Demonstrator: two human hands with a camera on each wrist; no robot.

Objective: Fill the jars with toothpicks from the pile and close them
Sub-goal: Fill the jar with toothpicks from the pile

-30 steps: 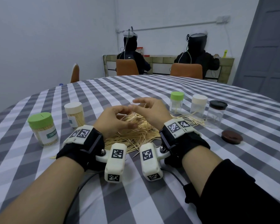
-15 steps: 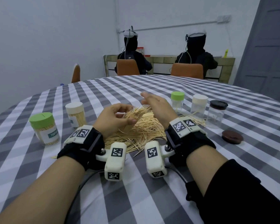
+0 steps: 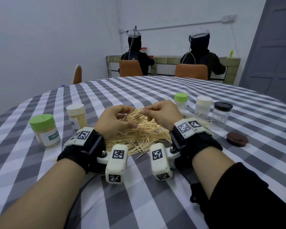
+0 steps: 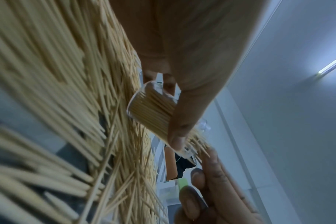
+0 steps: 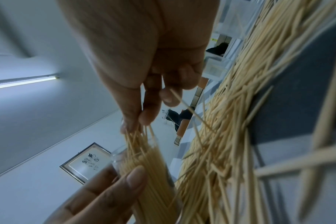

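Toothpick-filled jar gripped in left hand, right hand pinching its protruding toothpicks

Head view high, forward-down; wrist views close, both sharing toothpick pile.

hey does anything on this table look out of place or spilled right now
Mostly expected: the toothpick pile is the supply. A few stray toothpicks lie apart from it near the wrists. A brown lid lies loose on the tablecloth, not on any jar. The clear jar in the left hand has toothpicks sticking out unevenly.
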